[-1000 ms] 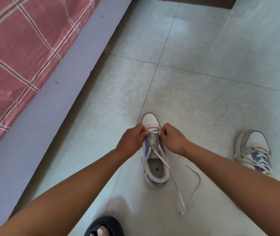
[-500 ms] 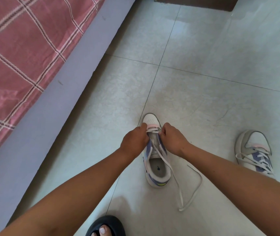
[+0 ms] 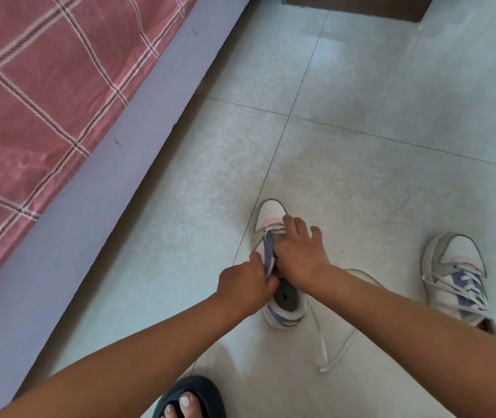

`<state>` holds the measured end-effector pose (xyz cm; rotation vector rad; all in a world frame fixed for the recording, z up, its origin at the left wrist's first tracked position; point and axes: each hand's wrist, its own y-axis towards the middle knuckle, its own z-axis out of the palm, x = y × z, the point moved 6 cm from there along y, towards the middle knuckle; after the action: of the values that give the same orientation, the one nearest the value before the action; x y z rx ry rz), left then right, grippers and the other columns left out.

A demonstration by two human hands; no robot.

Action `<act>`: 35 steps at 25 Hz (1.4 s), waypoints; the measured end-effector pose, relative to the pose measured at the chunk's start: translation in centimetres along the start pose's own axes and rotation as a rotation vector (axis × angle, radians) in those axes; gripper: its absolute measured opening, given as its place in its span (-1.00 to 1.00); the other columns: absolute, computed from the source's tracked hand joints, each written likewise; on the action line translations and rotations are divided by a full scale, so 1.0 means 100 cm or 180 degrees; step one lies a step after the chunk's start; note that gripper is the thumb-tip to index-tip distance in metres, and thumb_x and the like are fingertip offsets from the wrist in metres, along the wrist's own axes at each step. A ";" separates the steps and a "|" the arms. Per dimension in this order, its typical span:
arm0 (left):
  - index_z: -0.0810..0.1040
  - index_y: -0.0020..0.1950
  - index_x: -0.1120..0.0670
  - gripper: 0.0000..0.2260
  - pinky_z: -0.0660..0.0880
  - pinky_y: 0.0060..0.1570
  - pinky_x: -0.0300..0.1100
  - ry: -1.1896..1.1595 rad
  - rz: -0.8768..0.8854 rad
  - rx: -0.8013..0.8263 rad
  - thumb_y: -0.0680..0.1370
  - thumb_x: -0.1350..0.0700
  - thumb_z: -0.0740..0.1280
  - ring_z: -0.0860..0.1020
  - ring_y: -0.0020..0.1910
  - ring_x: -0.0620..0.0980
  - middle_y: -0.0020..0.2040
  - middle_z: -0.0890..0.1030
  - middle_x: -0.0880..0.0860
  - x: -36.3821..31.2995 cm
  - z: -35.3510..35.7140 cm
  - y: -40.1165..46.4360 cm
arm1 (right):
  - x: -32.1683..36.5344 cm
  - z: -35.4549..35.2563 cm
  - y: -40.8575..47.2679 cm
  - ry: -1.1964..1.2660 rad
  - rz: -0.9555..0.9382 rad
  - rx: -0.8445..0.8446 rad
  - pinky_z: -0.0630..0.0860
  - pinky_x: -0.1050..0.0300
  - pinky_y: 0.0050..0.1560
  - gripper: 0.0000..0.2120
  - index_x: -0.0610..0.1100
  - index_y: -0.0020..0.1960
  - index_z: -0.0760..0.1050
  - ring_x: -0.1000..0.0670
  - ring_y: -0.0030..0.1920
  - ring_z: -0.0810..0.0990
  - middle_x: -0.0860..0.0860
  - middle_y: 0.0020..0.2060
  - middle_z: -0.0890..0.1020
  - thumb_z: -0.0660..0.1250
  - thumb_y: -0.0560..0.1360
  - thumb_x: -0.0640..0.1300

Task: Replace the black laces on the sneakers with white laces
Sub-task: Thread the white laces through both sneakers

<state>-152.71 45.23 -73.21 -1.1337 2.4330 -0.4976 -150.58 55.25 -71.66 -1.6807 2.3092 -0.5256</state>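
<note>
The middle of the near sneaker (image 3: 283, 309) is covered by the left hand (image 3: 245, 286) and right hand (image 3: 296, 257), so the eyelets beneath the fingers (image 3: 289, 221) cannot be seen. Whether the white lace (image 3: 323, 342) is pinched cannot be told; the left fingertips are tucked out of sight. The second sneaker (image 3: 455, 276) is partly hidden behind the right forearm. A dark slipper (image 3: 192, 393) is cut off by the bottom edge.

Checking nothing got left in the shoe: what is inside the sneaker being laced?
Inside the sneaker, only a grey insole with a small dark mark shows. The left hand and right hand cover everything further forward.
</note>
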 end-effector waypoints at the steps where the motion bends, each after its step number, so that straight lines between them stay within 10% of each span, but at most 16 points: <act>1: 0.38 0.08 0.15 -0.65 0.26 -0.35 -0.18 0.0371 0.0065 0.0142 0.60 -0.13 0.06 0.58 -0.12 0.09 -0.07 0.58 0.07 -0.002 0.002 0.002 | 0.002 0.000 -0.001 -0.0135 -0.0124 -0.0082 0.09 -0.17 0.40 -0.45 -0.09 0.44 0.22 -0.14 0.44 0.07 -0.14 0.43 0.07 0.28 0.49 -0.05; 7: 0.44 0.29 0.09 -0.70 0.27 -0.29 -0.16 0.0890 0.0282 0.0682 0.64 0.12 0.03 0.53 0.07 0.12 0.12 0.54 0.11 -0.013 0.008 0.004 | -0.006 -0.004 -0.045 0.0554 -0.0517 -0.0794 0.45 -0.28 0.10 -0.73 -0.13 -0.16 0.64 -0.39 0.20 0.46 -0.32 0.21 0.47 0.55 0.16 -0.24; 12: 0.40 0.34 0.08 -0.69 0.26 -0.32 -0.18 0.0990 0.0331 0.0768 0.64 0.12 0.04 0.52 0.10 0.12 0.16 0.52 0.12 -0.015 0.007 0.002 | -0.018 0.020 -0.040 0.1172 -0.0492 -0.0110 0.27 0.06 0.26 -0.78 -0.02 0.09 0.55 -0.12 0.36 0.16 -0.08 0.36 0.15 0.21 0.57 0.04; 16: 0.42 0.29 0.14 -0.71 0.35 -0.18 -0.13 0.1307 0.0528 0.0735 0.64 0.11 0.05 0.52 0.08 0.16 0.12 0.52 0.15 -0.010 -0.001 0.001 | -0.040 0.027 -0.031 0.3318 0.0158 -0.0107 0.32 0.43 0.03 -0.91 0.05 0.01 0.48 0.09 0.15 0.40 0.00 0.19 0.32 0.21 0.58 -0.02; 20: 0.38 0.33 0.10 -0.72 0.34 -0.19 -0.14 0.1659 0.0807 0.0752 0.63 0.18 0.08 0.52 0.08 0.17 0.14 0.49 0.15 -0.008 -0.002 0.000 | -0.058 0.031 -0.010 0.2354 0.0688 -0.0388 0.37 0.03 0.19 -0.62 -0.09 0.37 0.26 -0.08 0.23 0.42 -0.08 0.27 0.41 0.20 0.56 -0.16; 25: 0.41 0.29 0.10 -0.73 0.34 -0.19 -0.13 0.1495 0.0531 0.0766 0.65 0.12 0.05 0.52 0.10 0.14 0.15 0.51 0.12 -0.007 0.000 0.002 | -0.043 0.023 0.003 0.0346 0.0298 -0.0582 0.23 0.10 -0.09 -0.83 -0.16 0.07 0.44 -0.13 0.03 0.54 -0.08 0.01 0.59 0.09 0.58 -0.20; 31: 0.48 0.15 0.10 -0.70 0.35 -0.19 -0.13 0.0844 0.0086 0.0881 0.64 0.03 0.01 0.53 0.03 0.09 0.06 0.55 0.09 0.000 0.001 0.004 | -0.054 0.037 -0.001 0.4362 0.1100 0.0098 0.43 0.12 -0.24 -0.80 -0.21 0.00 0.52 0.01 -0.30 0.44 -0.06 -0.27 0.51 0.14 0.61 -0.18; 35: 0.42 -0.06 0.07 -0.68 0.31 -0.15 -0.17 0.0246 -0.0393 0.1054 0.61 -0.11 0.01 0.46 -0.11 0.04 -0.05 0.52 0.04 0.011 -0.002 0.008 | -0.081 0.019 -0.007 0.3355 0.0523 0.0045 0.37 0.27 -0.27 -0.82 -0.11 0.13 0.53 0.09 -0.27 0.45 0.06 -0.23 0.50 0.25 0.57 -0.11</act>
<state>-153.99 44.93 -73.66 -1.1400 2.2407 -0.9589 -146.73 62.53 -73.21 -1.3174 3.0173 -1.6932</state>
